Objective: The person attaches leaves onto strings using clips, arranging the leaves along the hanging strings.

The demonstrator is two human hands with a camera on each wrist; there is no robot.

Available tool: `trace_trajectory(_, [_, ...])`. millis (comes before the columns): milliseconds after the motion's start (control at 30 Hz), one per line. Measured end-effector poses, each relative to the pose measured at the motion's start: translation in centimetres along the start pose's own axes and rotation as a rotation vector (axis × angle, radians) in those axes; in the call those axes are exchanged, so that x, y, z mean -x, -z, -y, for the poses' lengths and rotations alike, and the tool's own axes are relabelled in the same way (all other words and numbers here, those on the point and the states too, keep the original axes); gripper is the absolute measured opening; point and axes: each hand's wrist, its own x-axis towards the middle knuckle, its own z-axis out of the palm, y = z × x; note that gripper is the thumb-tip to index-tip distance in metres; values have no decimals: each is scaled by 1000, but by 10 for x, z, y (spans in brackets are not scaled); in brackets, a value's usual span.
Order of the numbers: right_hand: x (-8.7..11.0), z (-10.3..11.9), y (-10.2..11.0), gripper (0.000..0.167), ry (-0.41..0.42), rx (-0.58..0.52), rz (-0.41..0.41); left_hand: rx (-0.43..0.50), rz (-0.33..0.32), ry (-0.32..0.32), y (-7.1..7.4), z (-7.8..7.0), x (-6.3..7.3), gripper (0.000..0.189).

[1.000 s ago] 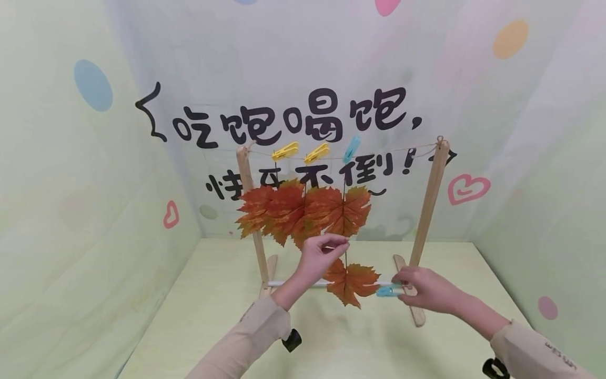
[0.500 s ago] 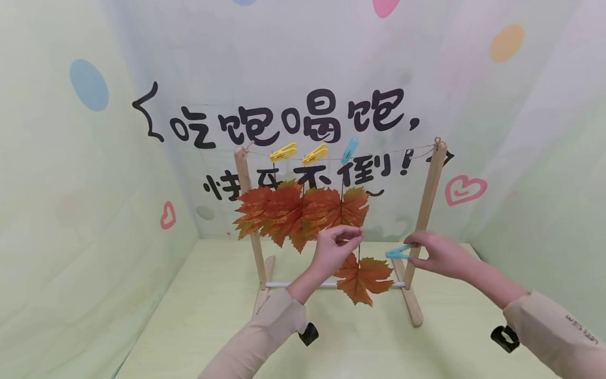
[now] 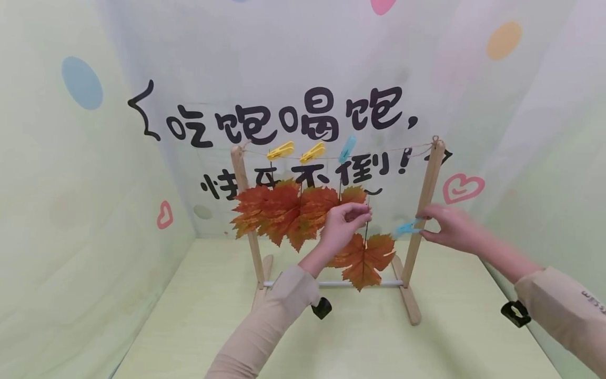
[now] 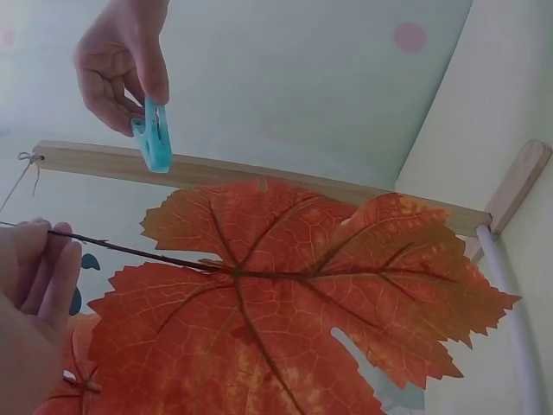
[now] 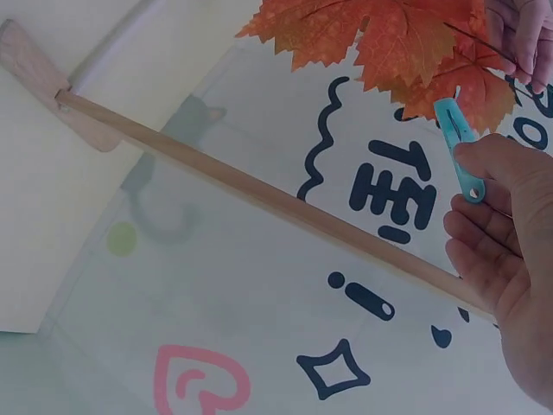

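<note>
My left hand (image 3: 343,226) pinches the thin dark stem of an orange-red artificial maple leaf (image 3: 363,260), which hangs below the fingers. In the left wrist view the stem (image 4: 143,252) runs from the fingertips to the broad leaf. My right hand (image 3: 450,227) holds a light blue clothespin (image 3: 407,227) between thumb and fingers, right of the leaf and in front of the right post. The clothespin (image 5: 460,151) points toward the leaf in the right wrist view. Several similar leaves (image 3: 284,210) hang from the twine (image 3: 388,151), held by two yellow clothespins (image 3: 312,152) and one blue clothespin (image 3: 347,149).
A wooden frame with a left post (image 3: 240,168), a right post (image 3: 428,181) and a white crossbar (image 3: 331,283) stands on the pale green table (image 3: 199,321). Behind it hangs a printed backdrop (image 3: 265,52) with large black characters.
Both hands have risen toward the twine, the left also moving right with its leaf. The right hand has lifted its blue clothespin from down by the frame's right foot.
</note>
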Motion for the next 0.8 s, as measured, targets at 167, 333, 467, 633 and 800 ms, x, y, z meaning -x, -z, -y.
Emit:
trace_trajectory(167, [-8, -9, 15, 34, 20, 27, -54, 54, -23, -18, -6, 12, -21, 21])
trace_trajectory(333, [-20, -10, 34, 35, 5, 69, -98, 34, -59, -51, -11, 15, -38, 19])
trace_trajectory(467, [-30, -8, 47, 33, 16, 79, -91, 28, -81, -68, -17, 12, -48, 19])
trace_trajectory(633, [-41, -7, 58, 32, 45, 40, -83, 54, -118, -102, -22, 6, -60, 17])
trace_trajectory(800, [-49, -4, 67, 33, -4, 42, -95, 61, -176, -157, -23, -2, -73, 16])
